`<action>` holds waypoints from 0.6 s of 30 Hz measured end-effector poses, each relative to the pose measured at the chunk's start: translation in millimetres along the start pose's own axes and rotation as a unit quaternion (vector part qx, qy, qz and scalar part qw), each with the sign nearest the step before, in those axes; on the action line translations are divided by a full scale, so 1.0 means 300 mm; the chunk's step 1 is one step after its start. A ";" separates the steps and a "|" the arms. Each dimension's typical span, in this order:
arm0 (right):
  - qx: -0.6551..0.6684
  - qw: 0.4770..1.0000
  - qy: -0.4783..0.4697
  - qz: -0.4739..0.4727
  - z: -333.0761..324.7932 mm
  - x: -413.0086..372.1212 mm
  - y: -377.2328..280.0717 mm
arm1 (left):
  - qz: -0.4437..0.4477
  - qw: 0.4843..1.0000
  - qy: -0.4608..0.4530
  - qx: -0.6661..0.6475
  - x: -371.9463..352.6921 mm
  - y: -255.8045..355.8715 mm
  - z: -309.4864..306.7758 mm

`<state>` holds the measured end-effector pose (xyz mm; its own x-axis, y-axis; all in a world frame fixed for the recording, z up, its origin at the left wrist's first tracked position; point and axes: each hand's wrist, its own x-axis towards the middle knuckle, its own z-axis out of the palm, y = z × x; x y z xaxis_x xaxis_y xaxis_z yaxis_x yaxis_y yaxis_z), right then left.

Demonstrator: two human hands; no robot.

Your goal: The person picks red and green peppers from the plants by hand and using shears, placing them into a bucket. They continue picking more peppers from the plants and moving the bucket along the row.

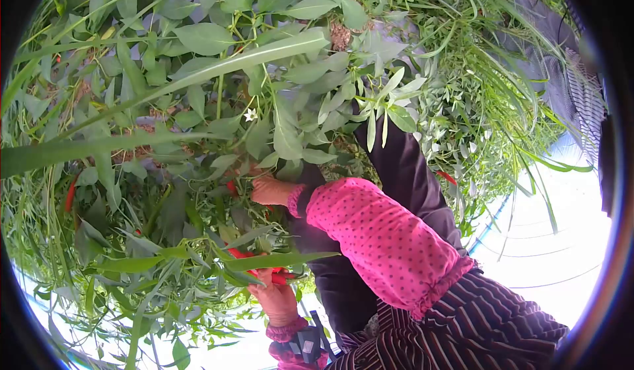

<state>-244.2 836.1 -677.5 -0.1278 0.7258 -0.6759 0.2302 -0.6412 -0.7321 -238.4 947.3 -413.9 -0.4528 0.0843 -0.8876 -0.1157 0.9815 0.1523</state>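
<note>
My left hand [274, 298], with a watch [306, 345] at the wrist, is closed around several red peppers [281, 276] at the lower middle of the view. Long green leaves cross partly in front of them. Higher up, my right hand [272, 190] comes out of a pink dotted sleeve [376, 238] and reaches into the foliage. Its fingertips are hidden by leaves, so what they hold, if anything, does not show. Just left of it is a small red pepper [232, 188]. My left hand sits below my right one, apart from it.
Dense pepper plants [211, 39] and long grass blades fill the left and top. More red peppers hang at the far left [71, 193] and right of centre [447, 177]. A white flower [250, 114] shows among leaves. Dark trousered legs [409, 172] are behind my right arm; grey patterned fabric [581, 92] is upper right.
</note>
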 end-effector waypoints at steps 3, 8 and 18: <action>0.119 0.992 -0.032 -0.015 -0.029 0.016 -0.017 | 0.022 0.999 0.002 0.049 -0.019 0.007 0.009; 0.017 0.991 -0.130 0.026 -0.141 -0.036 -0.095 | -0.011 0.999 -0.041 -0.012 0.010 -0.012 -0.027; -0.206 0.962 -0.161 -0.079 -0.344 -0.129 -0.215 | -0.027 0.997 -0.057 -0.041 -0.002 0.004 -0.059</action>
<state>-154.5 875.2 -595.2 -0.4690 0.6491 -0.5989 0.5376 -0.3281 -0.7767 -253.9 945.3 -405.6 -0.3417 0.0545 -0.9382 -0.2111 0.9684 0.1331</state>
